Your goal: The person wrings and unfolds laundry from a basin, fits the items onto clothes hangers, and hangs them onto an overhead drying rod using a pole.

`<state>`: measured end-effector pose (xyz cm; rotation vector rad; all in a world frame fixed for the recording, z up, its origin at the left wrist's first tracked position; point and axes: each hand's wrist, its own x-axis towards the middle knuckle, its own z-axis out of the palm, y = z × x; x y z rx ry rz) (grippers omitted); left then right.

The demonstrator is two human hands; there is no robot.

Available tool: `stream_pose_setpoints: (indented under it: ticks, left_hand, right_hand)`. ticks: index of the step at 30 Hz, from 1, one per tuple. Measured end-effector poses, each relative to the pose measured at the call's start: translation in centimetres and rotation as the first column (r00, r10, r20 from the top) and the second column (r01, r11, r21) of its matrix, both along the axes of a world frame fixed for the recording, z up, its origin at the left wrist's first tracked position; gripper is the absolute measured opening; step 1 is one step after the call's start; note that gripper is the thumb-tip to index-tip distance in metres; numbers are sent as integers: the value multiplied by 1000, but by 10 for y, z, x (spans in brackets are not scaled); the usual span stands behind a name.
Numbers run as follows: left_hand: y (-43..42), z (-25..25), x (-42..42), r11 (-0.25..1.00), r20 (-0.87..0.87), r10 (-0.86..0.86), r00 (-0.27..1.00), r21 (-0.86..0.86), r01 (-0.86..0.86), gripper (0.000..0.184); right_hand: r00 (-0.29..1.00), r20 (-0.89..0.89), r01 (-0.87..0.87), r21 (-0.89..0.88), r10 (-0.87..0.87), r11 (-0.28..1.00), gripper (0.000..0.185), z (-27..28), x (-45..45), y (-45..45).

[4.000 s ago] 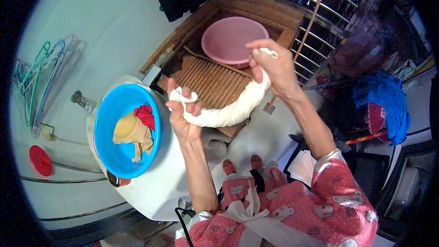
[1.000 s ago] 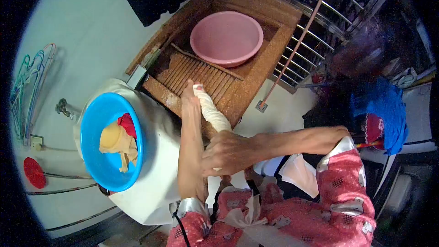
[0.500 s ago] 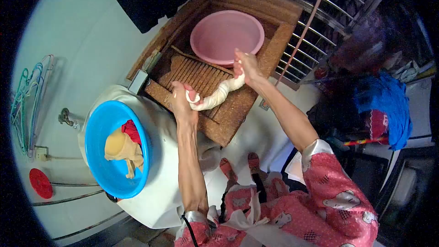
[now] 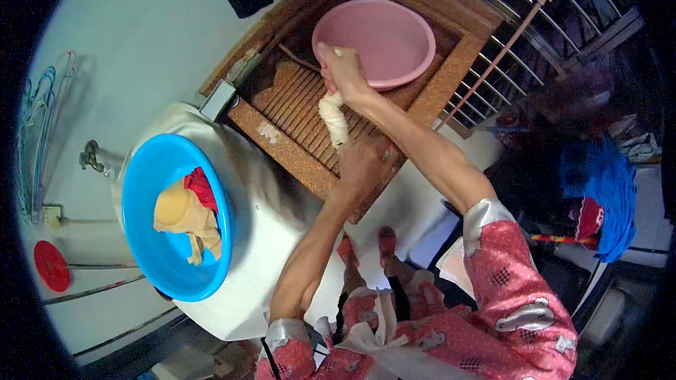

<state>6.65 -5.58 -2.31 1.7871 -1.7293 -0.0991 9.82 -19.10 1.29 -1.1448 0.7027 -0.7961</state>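
Note:
A cream cloth (image 4: 333, 118), twisted into a tight rope, runs between my two hands above the ribbed washboard slope (image 4: 292, 102) of the brown stone sink (image 4: 451, 70). My right hand (image 4: 343, 70) is closed round its upper end, beside the near rim of the pink basin (image 4: 377, 35). Lower down, my left hand (image 4: 366, 163) grips the other end near the sink's front edge; its fingers are partly hidden and somewhat blurred.
On a white-covered surface (image 4: 260, 239) to the left stands a blue basin (image 4: 134, 222) with beige (image 4: 186, 214) and red cloth (image 4: 201, 186) inside. A tap (image 4: 91, 158) juts from the wall. A pole (image 4: 500, 53) leans by the window bars.
My hands have turned the cloth from roughly level to nearly upright in view. The right hand moved left and up, the left moved right. The view has shifted slightly.

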Motion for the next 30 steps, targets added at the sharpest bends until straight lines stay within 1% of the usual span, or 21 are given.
stream_pose_setpoints:
  ticks: [3,4,6,7,8,9,10,11,12,13,15,16,17,20,21,24,25,27,28,30]
  left_hand:
    - [-7,-15,3,987,89,-12,996,163,-3,15]
    - [-10,-28,4,985,120,-6,993,174,-15,15]
    - [-18,-71,7,979,184,0,983,200,-37,16]
    - [-25,-97,10,998,221,44,974,39,-54,18]
    - [-33,-126,12,991,247,92,965,-121,-64,20]
    - [-39,-145,11,987,-36,124,992,-98,-127,22]
    - [-46,-157,9,976,-321,156,934,-96,-196,25]
    - [-50,-170,9,972,-392,183,902,-68,-226,25]
    - [-51,-171,9,971,-379,203,903,-43,-236,25]
    - [-52,-171,10,974,-287,217,933,-4,-227,24]
    - [-51,-171,11,976,-117,213,970,61,-207,24]
    - [-52,-170,11,976,-80,207,975,84,-200,24]
    - [-51,-169,11,976,-52,201,978,102,-195,24]
    - [-51,-166,10,975,-4,176,984,136,-174,25]
    - [-51,-163,10,975,13,166,986,147,-166,25]
    - [-47,-157,8,975,40,138,990,170,-143,25]
    - [-45,-159,8,974,44,130,991,182,-136,25]
    - [-42,-155,9,973,58,119,991,193,-128,25]
    - [-41,-152,8,973,65,110,992,198,-121,25]
    - [-37,-145,6,974,69,90,994,200,-102,26]
  right_hand:
    - [1000,-20,1,3,-1,1000,34,5,1,8]
    - [999,-31,9,3,-9,1000,34,3,3,11]
    - [998,-53,28,6,-28,1000,34,-5,7,19]
    - [998,-55,31,-24,-32,999,35,-9,7,22]
    - [998,-59,34,-51,-37,998,35,-14,6,25]
    - [997,-64,39,-78,-44,996,36,-18,5,29]
    - [997,-60,47,-64,-51,997,36,-20,5,33]
    - [997,-56,56,-51,-59,997,36,-21,5,38]
    - [996,-54,67,-36,-69,997,37,-23,5,43]
    - [998,-34,49,-2,-49,999,39,-24,3,47]
    - [997,-36,65,-69,-68,995,39,-28,0,57]
    - [996,-36,74,-102,-78,992,40,-31,1,60]
    - [995,-7,97,-183,-100,978,40,-53,6,60]
    - [990,17,143,-69,-142,987,39,-56,5,76]
    - [987,98,118,61,-124,991,39,-53,6,78]
    - [992,11,122,-8,-122,992,39,-48,-8,90]
    - [984,-115,122,-98,-133,988,39,-33,-17,97]
    - [921,-344,85,-281,-183,956,40,-1,-32,109]
    - [948,-268,110,-231,-172,967,41,-6,-29,110]
    - [984,-100,131,-133,-144,982,42,-37,-16,109]
